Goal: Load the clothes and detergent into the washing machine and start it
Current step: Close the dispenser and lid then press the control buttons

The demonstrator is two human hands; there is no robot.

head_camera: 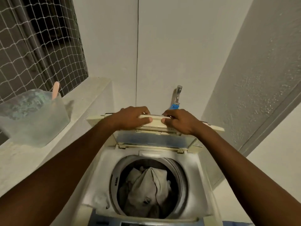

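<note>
White-walled corner: washing machine (104,168) open, clothes (146,185) in the drum. Left hand (135,117) and right hand (180,121) curl fingers round the raised folded lid (151,141). Likely closing step; next, pull lid forward and down evenly. Detergent unclear.

Shiny metal tap (177,93), yellowed plastic lid (156,123), rough plaster wall (254,79).

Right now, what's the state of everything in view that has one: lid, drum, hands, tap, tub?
lid: open, folded up, held at its top edge.
drum: holds clothes.
left hand: grips lid.
right hand: grips lid.
tap: on or off, cannot tell.
tub: uncovered, pink scoop sticking out.
</note>
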